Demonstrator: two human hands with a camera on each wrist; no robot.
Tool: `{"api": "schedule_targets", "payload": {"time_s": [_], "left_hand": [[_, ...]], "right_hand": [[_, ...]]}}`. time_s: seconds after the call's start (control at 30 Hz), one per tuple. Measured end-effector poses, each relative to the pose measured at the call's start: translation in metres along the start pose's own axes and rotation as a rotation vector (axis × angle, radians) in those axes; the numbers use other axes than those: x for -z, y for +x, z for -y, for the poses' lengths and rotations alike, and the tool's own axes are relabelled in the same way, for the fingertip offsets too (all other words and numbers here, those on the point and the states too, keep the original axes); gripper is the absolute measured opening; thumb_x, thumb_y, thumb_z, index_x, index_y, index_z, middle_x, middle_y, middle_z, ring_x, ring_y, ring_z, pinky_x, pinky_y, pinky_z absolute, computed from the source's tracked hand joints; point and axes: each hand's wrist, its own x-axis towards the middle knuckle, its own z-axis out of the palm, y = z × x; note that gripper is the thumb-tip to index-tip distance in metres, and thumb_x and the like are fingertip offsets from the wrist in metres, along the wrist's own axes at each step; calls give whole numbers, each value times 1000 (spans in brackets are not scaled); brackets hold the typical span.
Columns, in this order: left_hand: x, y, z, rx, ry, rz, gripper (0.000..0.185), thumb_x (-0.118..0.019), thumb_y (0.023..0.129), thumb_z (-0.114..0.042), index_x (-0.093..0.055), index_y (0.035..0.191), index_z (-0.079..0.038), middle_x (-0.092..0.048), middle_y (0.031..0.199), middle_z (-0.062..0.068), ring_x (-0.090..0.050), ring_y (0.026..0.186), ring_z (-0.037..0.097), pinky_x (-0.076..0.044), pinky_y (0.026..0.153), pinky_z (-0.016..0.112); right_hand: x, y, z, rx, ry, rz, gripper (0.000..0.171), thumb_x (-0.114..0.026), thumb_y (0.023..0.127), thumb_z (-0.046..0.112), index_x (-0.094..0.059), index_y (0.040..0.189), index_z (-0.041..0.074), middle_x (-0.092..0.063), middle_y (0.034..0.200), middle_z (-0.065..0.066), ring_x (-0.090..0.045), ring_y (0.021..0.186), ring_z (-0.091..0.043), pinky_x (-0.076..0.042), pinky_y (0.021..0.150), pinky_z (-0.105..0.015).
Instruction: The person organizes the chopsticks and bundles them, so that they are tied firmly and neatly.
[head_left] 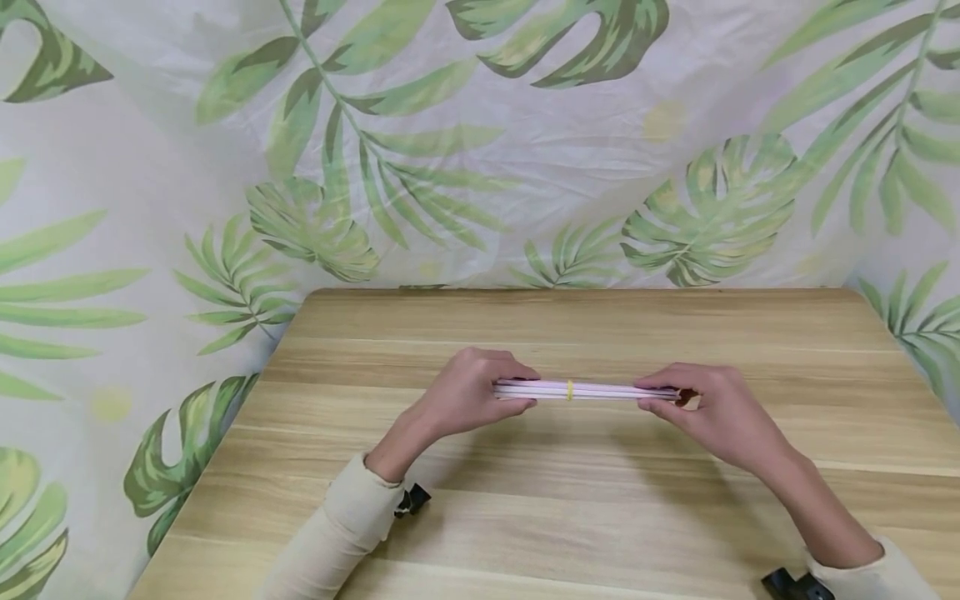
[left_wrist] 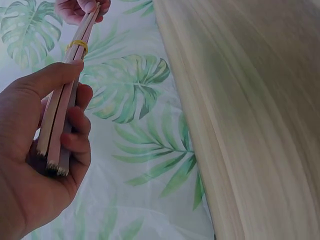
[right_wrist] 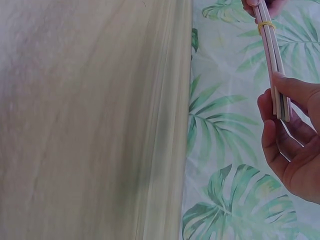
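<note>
A bundle of slim, straight, pale pink and whitish sticks (head_left: 603,391) is held level above the table in the head view. A yellow rubber band (head_left: 570,390) wraps its middle. My left hand (head_left: 468,396) grips the left end between thumb and fingers. At the other end my right hand (head_left: 720,412) pinches the sticks, its thumb on the near side. Several stick ends (left_wrist: 52,162) show side by side in the left wrist view, above the palm. The right wrist view shows the opposite ends (right_wrist: 282,112) between thumb and fingers.
Beneath the hands lies a light wood-grain table (head_left: 562,517) with rounded back corners. A white cloth with green leaf print (head_left: 570,167) hangs behind it and at both sides. Small black devices (head_left: 412,500) sit at the wrists, by the cream sleeves (head_left: 360,508).
</note>
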Motion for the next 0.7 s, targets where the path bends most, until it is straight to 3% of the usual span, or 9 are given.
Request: {"api": "schedule_targets", "payload": {"time_s": [0.27, 0.7], "left_hand": [[9, -7, 9, 25, -28, 22, 28, -87, 89, -13, -82, 116, -10, -81, 108, 1, -72, 89, 9, -56, 75, 21], [4, -14, 17, 45, 48, -18, 26, -90, 88, -17, -83, 112, -11, -82, 104, 2, -74, 86, 9, -59, 75, 25]], "right_hand": [[1, -2, -3, -14, 3, 7, 26, -90, 85, 3, -85, 104, 19, -80, 92, 8, -65, 74, 3, -56, 64, -20], [-7, 3, -12, -42, 34, 36, 19, -88, 89, 9, -85, 105, 20, -81, 94, 7, -66, 76, 4, -58, 66, -22]]}}
